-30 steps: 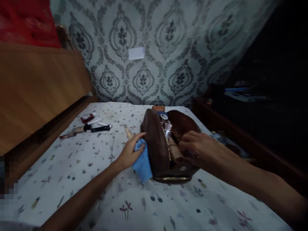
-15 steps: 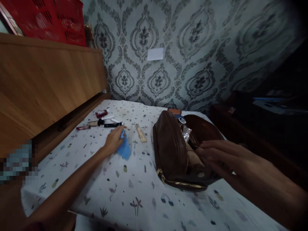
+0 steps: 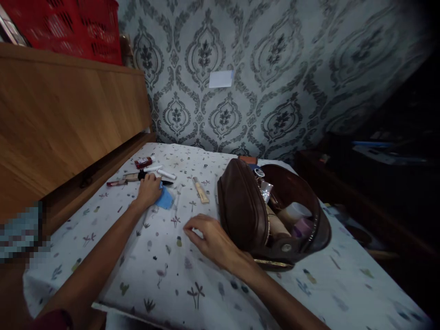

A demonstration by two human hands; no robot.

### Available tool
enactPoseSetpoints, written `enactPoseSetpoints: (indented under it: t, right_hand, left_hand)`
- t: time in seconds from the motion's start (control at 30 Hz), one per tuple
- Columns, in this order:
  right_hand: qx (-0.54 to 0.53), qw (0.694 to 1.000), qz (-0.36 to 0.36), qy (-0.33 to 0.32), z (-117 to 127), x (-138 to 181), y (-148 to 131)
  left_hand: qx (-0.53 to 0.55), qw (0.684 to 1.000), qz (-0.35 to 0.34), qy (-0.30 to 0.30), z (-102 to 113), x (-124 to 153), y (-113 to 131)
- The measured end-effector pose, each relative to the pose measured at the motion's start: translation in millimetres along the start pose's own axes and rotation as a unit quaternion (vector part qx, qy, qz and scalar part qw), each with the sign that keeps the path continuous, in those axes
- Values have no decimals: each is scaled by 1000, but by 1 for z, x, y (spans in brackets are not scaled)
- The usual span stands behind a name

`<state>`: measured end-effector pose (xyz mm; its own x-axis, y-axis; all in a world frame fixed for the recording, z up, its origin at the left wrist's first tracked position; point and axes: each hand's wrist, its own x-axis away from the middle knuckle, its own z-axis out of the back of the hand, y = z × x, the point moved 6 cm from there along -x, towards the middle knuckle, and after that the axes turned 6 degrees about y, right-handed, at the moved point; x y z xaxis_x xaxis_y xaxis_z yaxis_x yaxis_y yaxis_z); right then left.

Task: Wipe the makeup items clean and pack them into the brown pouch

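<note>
My left hand (image 3: 150, 190) is closed on a blue cloth (image 3: 165, 198), which hangs out at its right side. Its fingers lie over a dark tube (image 3: 167, 182) among several cosmetics. My right hand (image 3: 210, 238) is above the tabletop in front of the bag, thumb and forefinger curved with a small gap, and nothing shows between them. A beige tube (image 3: 201, 190) lies between the hands and the far edge. The brown bag (image 3: 240, 206) stands unzipped, showing a white-capped jar (image 3: 294, 212), a purple item (image 3: 302, 227) and a clear-capped bottle (image 3: 266, 190).
On the left lie a dark red bottle (image 3: 143, 162), white pens (image 3: 166, 174) and a reddish tube (image 3: 117, 183). A wooden cabinet (image 3: 75, 101) borders the table on the left, with a red basket (image 3: 68, 32) on top. Patterned wallpaper (image 3: 227, 119) closes the back.
My right hand has moved left from over the bag's opening to in front of the bag, uncovering its contents. My left hand has shifted left and slightly away with the blue cloth, toward the cosmetics.
</note>
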<state>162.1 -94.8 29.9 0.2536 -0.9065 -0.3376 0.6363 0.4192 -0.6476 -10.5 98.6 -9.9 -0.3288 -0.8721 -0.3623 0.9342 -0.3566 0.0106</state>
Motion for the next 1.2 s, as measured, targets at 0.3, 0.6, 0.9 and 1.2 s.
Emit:
enactPoseSetpoints:
  t: [0.3, 0.6, 0.9, 1.2]
  right_hand:
    - [-129, 975, -155, 94, -46, -39, 51]
    - [-93, 978, -137, 129, -49, -24, 52]
    - [-57, 986, -89, 130, -57, -27, 57]
    - [-124, 971, -53, 195, -65, -19, 74]
  left_hand:
    - [-7, 999, -52, 10, 4, 7, 0]
    - [-37, 995, -94, -22, 16, 19, 16]
    - [135, 990, 0, -34, 32, 28, 47]
    - [534, 842, 72, 17, 8, 33, 72]
